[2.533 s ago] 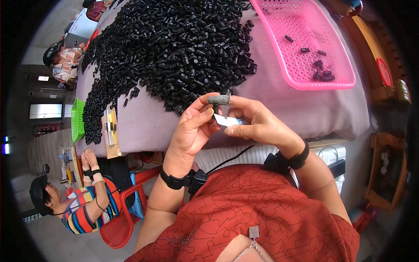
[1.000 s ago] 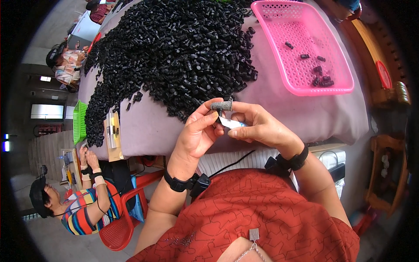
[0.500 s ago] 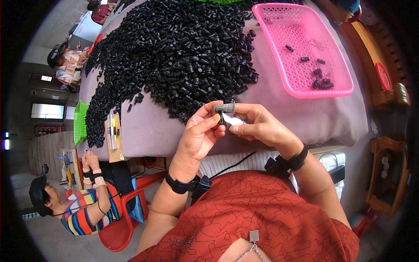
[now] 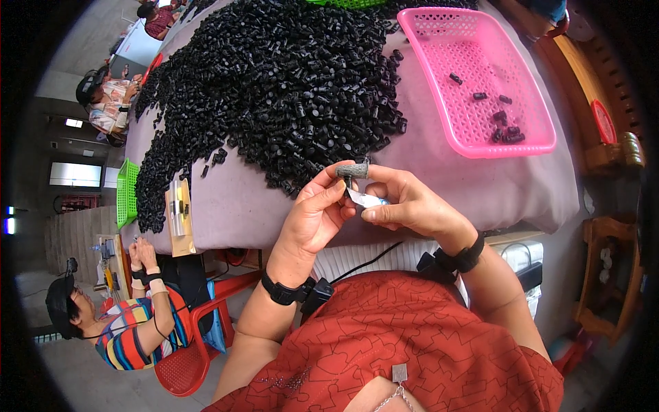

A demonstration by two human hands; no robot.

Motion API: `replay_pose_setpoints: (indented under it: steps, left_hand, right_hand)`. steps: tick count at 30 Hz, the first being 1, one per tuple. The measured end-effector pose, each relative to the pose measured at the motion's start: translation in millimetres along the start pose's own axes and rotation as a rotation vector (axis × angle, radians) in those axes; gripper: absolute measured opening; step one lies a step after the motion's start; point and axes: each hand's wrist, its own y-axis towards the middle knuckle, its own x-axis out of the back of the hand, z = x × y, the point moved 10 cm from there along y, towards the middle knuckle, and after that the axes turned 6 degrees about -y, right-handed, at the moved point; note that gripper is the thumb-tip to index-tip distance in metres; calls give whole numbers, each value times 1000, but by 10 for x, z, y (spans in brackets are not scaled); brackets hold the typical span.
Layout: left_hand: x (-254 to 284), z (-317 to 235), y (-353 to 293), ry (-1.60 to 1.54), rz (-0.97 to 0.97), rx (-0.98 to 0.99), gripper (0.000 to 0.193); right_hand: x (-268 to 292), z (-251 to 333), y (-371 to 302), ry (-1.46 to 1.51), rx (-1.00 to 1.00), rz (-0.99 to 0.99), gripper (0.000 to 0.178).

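Small black part (image 4: 348, 185) at the fingertips

At the left, a co-worker in stripes (image 4: 130, 331) sits near, with a green basket (image 4: 126, 196) farther off and a card (image 4: 181, 244) just right of it. Next, a heap of black pieces (image 4: 295, 89) spreads over the mauve cloth (image 4: 230, 220). At its near side the left hand (image 4: 310, 218) pinches the small black part, mostly hidden; touching the fingers beyond it is a rough grey tube (image 4: 352, 171), worn or held, I cannot tell. The right hand (image 4: 413, 203) is closed on a white strip (image 4: 367, 200), pointed end toward the part. Farther right, a pink basket (image 4: 504, 152) holds loose pieces (image 4: 512, 138). The part is probably light, stiff, slightly slippery and hardly fragile, best gripped around its middle
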Motion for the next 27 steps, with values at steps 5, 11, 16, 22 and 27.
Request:
replay_pose_setpoints:
  steps: [5,11,16,22,27]
  left_hand:
    - [-37,19,3,-28,57,28,35]
    - [-103,60,-19,-63,79,73,38]
    - [-77,29,-18,-57,95,53,40]
    - [-70,37,-4,-82,93,71,39]
    - [-66,-9,12,-45,59,58,40]
  right_hand:
    - [8,9,3,8,-9,-15,58]
    - [50,-51,25,72,-41,-33,57]
    - [-40,-15,5,-3,-10,21,58]
    - [-18,-15,8,-12,-19,9,60]
    - [-22,13,19,57,5,24,58]
